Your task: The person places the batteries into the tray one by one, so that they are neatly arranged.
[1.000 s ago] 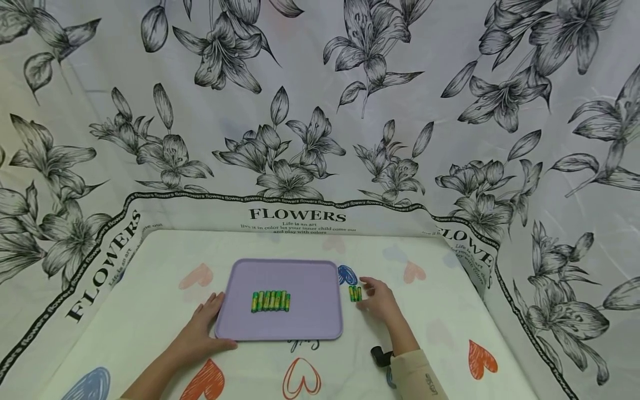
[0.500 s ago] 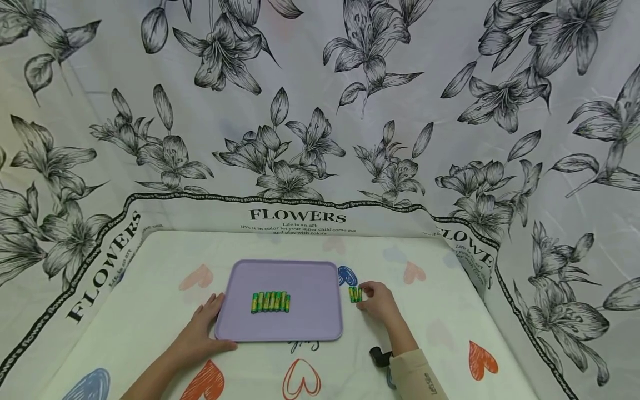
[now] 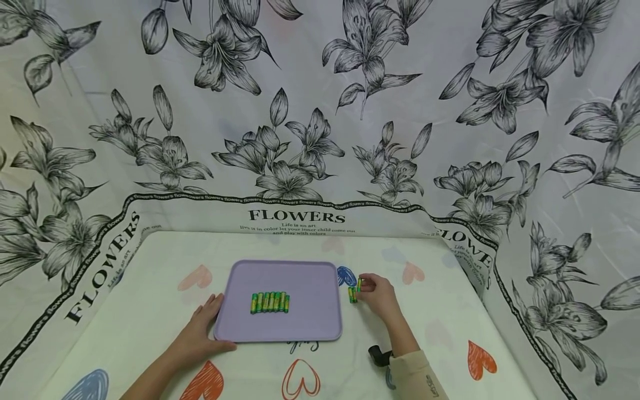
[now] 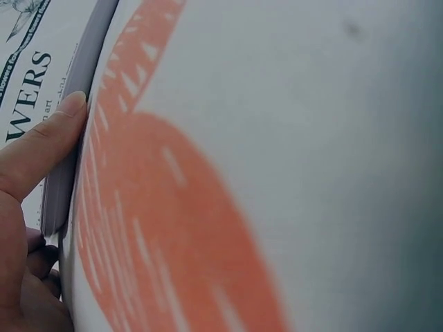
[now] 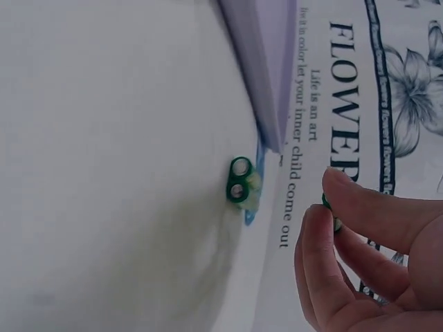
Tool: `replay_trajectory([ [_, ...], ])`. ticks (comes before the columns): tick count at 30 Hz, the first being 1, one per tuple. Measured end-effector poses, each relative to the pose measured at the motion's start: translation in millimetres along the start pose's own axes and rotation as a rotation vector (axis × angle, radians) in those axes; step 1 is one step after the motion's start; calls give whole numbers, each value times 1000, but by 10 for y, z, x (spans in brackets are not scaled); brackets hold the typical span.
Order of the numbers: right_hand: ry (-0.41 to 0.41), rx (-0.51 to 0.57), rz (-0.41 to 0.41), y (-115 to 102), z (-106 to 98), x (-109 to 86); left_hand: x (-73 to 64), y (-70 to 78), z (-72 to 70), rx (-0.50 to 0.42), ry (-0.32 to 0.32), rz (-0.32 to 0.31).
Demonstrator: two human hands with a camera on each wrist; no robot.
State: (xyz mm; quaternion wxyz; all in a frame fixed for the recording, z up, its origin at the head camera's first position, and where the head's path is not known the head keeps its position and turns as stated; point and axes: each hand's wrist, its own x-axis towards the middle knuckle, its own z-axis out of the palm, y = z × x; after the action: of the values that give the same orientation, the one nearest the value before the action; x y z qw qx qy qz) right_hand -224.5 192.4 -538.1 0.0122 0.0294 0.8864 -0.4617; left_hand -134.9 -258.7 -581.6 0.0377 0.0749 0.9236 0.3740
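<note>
In the head view, a row of several green-and-yellow batteries (image 3: 270,302) lies side by side on the purple tray (image 3: 310,289). My left hand (image 3: 200,328) rests at the tray's near left corner, fingers along the left side and thumb at the front edge. The left wrist view shows the thumb (image 4: 55,135) touching the tray's side (image 4: 66,166). My right hand (image 3: 377,297) pinches one battery (image 3: 359,284) between thumb and fingertips, just right of the tray. Two more batteries (image 5: 239,178) stay together on the cloth, apart from the hand; that held battery is mostly hidden by fingers in the right wrist view.
A white tablecloth (image 3: 425,311) with printed hearts covers the table. A black wrist-camera piece (image 3: 380,356) sits by the right sleeve (image 3: 415,375). Flower-printed curtains (image 3: 300,166) close off the back and both sides.
My right hand has closed its fingers on one battery from the group of three and lifted it away, slightly up and right. My left hand and the tray have stayed put.
</note>
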Motion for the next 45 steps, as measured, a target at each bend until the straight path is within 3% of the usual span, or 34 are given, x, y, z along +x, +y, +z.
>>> replay_trajectory([
  [6,-41,72,-13,-186,42,-44,-9,10,-7,-1,-8,-11],
  [18,-123,112,-74,-459,207,-133,-4,29,-9,-2,-14,-14],
  [35,-194,82,-131,-721,619,-203,19,-27,5,1,-9,-6],
  [45,-259,101,-166,-748,907,-255,6,-21,4,-7,-12,-6],
])
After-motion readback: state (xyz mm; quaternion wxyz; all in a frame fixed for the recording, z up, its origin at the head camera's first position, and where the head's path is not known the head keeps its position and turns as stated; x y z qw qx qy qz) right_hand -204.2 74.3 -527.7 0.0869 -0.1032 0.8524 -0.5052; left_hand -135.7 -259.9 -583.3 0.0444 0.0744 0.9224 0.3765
